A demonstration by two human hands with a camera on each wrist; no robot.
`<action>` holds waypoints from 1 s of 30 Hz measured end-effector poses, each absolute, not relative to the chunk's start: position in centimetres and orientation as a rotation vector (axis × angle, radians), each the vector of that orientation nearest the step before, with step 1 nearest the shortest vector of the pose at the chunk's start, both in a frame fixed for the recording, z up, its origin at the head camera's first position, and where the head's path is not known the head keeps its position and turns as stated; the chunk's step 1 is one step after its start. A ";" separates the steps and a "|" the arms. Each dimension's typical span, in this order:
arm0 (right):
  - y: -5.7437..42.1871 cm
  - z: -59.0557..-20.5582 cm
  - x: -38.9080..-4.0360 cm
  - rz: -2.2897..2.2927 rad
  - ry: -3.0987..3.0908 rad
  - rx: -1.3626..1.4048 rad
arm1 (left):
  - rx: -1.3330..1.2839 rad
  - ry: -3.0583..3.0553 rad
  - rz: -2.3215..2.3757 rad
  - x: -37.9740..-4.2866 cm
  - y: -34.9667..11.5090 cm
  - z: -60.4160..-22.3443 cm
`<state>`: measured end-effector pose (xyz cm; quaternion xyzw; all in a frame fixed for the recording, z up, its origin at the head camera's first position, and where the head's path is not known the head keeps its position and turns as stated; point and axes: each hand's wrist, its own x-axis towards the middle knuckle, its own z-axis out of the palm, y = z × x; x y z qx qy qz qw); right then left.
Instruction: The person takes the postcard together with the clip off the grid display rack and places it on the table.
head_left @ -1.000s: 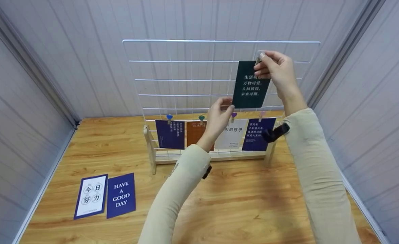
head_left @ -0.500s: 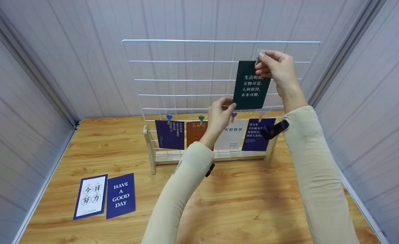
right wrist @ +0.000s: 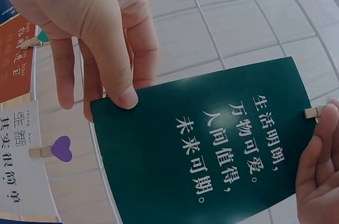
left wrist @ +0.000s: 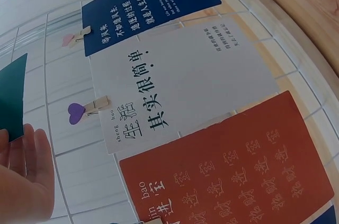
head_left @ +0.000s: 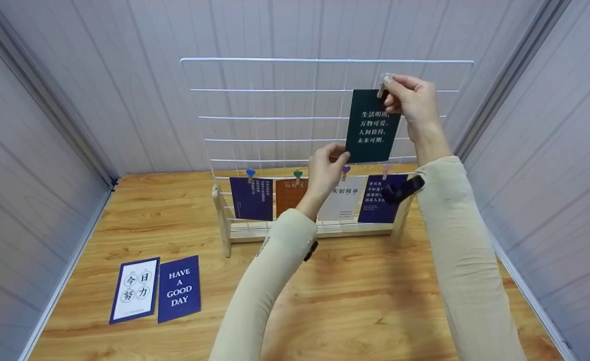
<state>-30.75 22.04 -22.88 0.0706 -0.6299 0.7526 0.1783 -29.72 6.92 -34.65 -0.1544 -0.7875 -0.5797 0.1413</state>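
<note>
A dark green card (head_left: 370,128) with white lettering is held upright against the upper right of a white wire grid (head_left: 275,118). My left hand (head_left: 326,170) pinches its lower left corner between thumb and fingers; the right wrist view shows the thumb on the card's front. At the card's top edge, a small wooden clothespin (right wrist: 312,113) sits over the edge, pinched by my right hand (head_left: 416,103). Part of the clothespin is hidden behind the fingers. Only a strip of the green card (left wrist: 11,97) shows in the left wrist view.
Below hang a blue card (head_left: 251,200), an orange card (left wrist: 233,166), a white card (left wrist: 180,86) and another blue card (head_left: 375,210), on heart-topped clothespins. The grid stands in a wooden base (head_left: 345,231). A white-faced card (head_left: 135,291) and a "HAVE A GOOD DAY" card (head_left: 179,290) lie left.
My right hand's lower fingers have drawn back slightly to the right, so more of the clothespin shows. My left hand has shifted slightly right, still at the corner. The card stays nearly in place.
</note>
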 end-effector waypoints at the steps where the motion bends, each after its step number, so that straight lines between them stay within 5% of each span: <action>1: 22.0 -22.9 -30.8 2.131 -1.777 0.201 | -0.442 -2.277 -1.676 -29.7 6.9 -34.7; 30: 22.8 -22.7 -30.4 2.134 -1.691 0.181 | -0.497 -2.256 -1.687 -29.3 5.9 -35.7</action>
